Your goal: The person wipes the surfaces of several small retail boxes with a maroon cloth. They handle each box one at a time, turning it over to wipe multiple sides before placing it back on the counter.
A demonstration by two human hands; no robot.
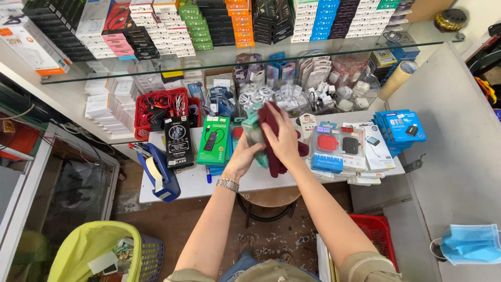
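We hold a stack of soft phone cases (269, 137), teal and maroon, above the white surface (195, 180). Our left hand (244, 155) grips its underside; our right hand (282, 137) closes its grip over the top.

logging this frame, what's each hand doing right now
left hand: closed on a teal case
right hand: closed on a dark red case

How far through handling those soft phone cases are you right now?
Done: nothing clearly finished; packaged goods lie spread on the white table. In hand: the left hand and right hand hold a fanned stack of soft cases, teal ones and dark maroon ones, above the table. Left: the whole stack remains held, none set down.
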